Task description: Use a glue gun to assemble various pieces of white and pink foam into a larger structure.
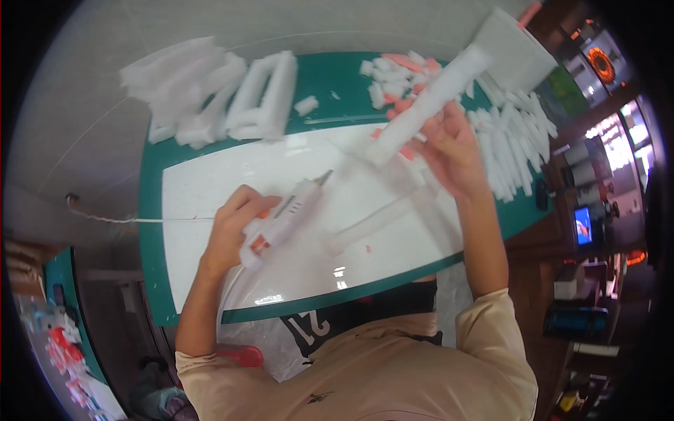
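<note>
My left hand (235,219) is wrapped round the handle of a white hot glue gun (286,214) with an orange trigger. The gun's metal nozzle points up and right, toward the near end of a long white foam strip (428,105). That strip is tilted in the air, gripped near its lower part by my right hand (453,147). A small gap separates nozzle and foam. Motion blurs the strip and hides part of my right fingers. Below both hands lies a glossy white board (210,259), on which a pale elongated shape shows, perhaps a reflection.
The board rests on a green table (156,281). White foam frames (263,95) stand at the back left; white and pink foam bits (393,77) are heaped at the back. Foam strips (509,144) pile up at right beside a white container (516,52). A cord (168,219) crosses the left edge.
</note>
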`<state>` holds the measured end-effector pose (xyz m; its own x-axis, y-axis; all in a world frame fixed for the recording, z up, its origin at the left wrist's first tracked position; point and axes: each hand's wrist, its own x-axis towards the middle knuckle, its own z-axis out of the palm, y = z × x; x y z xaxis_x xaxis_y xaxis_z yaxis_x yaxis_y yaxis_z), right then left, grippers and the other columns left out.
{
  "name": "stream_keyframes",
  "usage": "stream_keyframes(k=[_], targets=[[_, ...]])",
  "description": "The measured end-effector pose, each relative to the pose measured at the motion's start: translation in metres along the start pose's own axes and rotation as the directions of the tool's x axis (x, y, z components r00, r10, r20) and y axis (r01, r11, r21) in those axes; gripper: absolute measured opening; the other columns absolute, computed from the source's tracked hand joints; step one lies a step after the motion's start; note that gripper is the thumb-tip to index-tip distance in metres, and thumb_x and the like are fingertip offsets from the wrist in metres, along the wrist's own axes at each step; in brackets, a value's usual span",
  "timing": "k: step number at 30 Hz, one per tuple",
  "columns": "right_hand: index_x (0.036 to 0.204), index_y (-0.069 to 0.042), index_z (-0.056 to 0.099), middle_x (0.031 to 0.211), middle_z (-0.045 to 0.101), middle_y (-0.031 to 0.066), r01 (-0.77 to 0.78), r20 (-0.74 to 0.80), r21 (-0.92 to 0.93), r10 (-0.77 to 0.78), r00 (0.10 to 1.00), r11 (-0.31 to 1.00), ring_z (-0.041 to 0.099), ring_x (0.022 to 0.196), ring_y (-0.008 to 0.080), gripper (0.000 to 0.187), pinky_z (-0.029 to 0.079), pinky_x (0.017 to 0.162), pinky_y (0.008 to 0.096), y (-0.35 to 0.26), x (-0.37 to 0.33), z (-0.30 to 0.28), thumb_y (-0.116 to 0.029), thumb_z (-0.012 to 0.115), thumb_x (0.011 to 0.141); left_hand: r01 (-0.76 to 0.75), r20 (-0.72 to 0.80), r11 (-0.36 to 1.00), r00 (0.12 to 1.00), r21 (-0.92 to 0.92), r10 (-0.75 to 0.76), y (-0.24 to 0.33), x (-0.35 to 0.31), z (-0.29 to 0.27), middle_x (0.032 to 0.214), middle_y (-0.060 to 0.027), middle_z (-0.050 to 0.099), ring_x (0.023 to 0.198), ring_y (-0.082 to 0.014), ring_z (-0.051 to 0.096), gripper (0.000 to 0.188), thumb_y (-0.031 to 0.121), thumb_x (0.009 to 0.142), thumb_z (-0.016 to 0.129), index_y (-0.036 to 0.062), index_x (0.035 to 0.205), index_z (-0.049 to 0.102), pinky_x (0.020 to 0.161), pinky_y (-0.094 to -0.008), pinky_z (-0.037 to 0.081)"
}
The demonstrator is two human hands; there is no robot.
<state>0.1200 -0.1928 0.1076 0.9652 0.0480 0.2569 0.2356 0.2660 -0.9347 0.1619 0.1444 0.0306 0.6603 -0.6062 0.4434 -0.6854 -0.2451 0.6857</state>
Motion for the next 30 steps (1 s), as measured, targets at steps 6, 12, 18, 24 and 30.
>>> stream_keyframes(k=[6, 12, 18, 24, 30], targets=[[0.134, -0.001, 0.041, 0.121, 0.06, 0.018, -0.004, 0.037, -0.399, 0.02, 0.999, 0.917, 0.049, 0.127, 0.029, 0.048, 0.044, 0.102, 0.0407, -0.054, -0.041, -0.066, -0.005, 0.06, 0.09, -0.001, -0.007, 0.999, 1.0, 0.037, 0.001, -0.001, 0.006, 0.005, 0.083, -0.0104, 0.053, 0.075, -0.0226, 0.056, 0.04, 0.014, 0.066, 0.074, 0.0, 0.103, 0.066, 0.065, -0.0303, 0.045], [0.127, -0.002, 0.048, 0.12, 0.061, 0.0162, -0.075, -0.008, -0.541, 0.084, 0.996, 0.838, 0.041, 0.134, 0.0267, 0.04, 0.04, 0.104, 0.0391, -0.042, -0.07, -0.084, -0.006, 0.06, 0.089, -0.004, 0.008, 0.999, 1.0, 0.032, 0.004, 0.001, 0.006, 0.004, 0.083, -0.0097, 0.052, 0.076, -0.0225, 0.055, 0.041, 0.012, 0.064, 0.075, 0.0008, 0.103, 0.066, 0.066, -0.03, 0.045], [0.122, -0.003, 0.052, 0.135, 0.051, 0.0166, -0.186, -0.065, -0.516, 0.178, 0.982, 0.836, 0.047, 0.128, 0.0235, 0.038, 0.034, 0.107, 0.0408, -0.036, -0.072, -0.074, -0.007, 0.064, 0.086, 0.02, -0.009, 0.998, 1.0, 0.053, -0.019, 0.0, 0.004, 0.007, 0.083, -0.0096, 0.053, 0.076, -0.0224, 0.055, 0.04, 0.011, 0.064, 0.075, 0.0015, 0.102, 0.066, 0.065, -0.0299, 0.045], [0.126, -0.002, 0.045, 0.118, 0.06, 0.0156, -0.083, 0.037, -0.674, 0.146, 0.989, 0.734, 0.055, 0.116, 0.0251, 0.042, 0.042, 0.099, 0.0395, -0.038, -0.069, -0.071, -0.009, 0.062, 0.089, 0.018, -0.021, 0.997, 1.0, 0.08, -0.016, -0.003, 0.002, 0.006, 0.083, -0.0096, 0.053, 0.076, -0.0226, 0.056, 0.04, 0.01, 0.063, 0.075, 0.002, 0.102, 0.067, 0.065, -0.0298, 0.045], [0.121, -0.002, 0.053, 0.124, 0.056, 0.0132, -0.139, -0.003, -0.63, 0.176, 0.984, 0.764, 0.049, 0.122, 0.0209, 0.038, 0.036, 0.105, 0.0398, -0.041, -0.069, -0.064, -0.005, 0.064, 0.084, 0.022, -0.008, 0.998, 1.0, 0.057, -0.021, -0.001, 0.004, 0.006, 0.083, -0.0095, 0.053, 0.077, -0.0226, 0.056, 0.04, 0.012, 0.064, 0.075, 0.0016, 0.101, 0.066, 0.066, -0.0298, 0.045]])
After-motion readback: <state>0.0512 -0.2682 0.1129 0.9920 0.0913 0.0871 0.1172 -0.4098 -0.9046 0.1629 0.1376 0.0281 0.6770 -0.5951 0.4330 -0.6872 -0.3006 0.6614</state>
